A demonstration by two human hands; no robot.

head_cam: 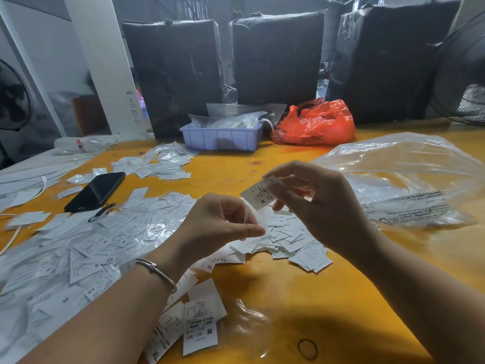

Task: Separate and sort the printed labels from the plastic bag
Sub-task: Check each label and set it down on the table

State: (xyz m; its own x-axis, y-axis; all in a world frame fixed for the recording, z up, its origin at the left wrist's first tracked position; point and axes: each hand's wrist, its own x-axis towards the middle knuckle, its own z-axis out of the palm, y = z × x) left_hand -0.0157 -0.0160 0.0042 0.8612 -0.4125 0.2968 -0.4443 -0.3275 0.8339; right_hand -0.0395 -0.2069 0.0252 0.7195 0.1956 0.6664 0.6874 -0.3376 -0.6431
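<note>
- Along the bottom edge, a rubber band (307,349) lies on the yellow table (341,298); left of it sit a few labels (200,329), one marked M, one XL, partly under a clear film that is hard to make out.
- Both forearms rise from the bottom corners, cut off by the frame; the left wrist wears a bracelet (157,271).
- At centre, the left hand (217,227) is curled, thumb and fingertip pinched together; whether it grips a thin clear sleeve cannot be told.
- Just right and higher, the right hand (317,206) pinches a small label marked M (259,193) between thumb and fingers, lifted off the table.
- Beneath the hands, a loose label pile (291,243) is partly hidden by them.
- Lower left, a wide spread of labels and clear wrappers (78,253); print mostly too small to read.
- Left of centre, a black phone (95,191).
- At right, a large clear plastic bag (409,185), crumpled, cut by the right edge.
- Farther back, a purple tray (220,137) and red bag (315,124).
- Rearmost, dark wrapped boxes (275,56), tops cut off.
</note>
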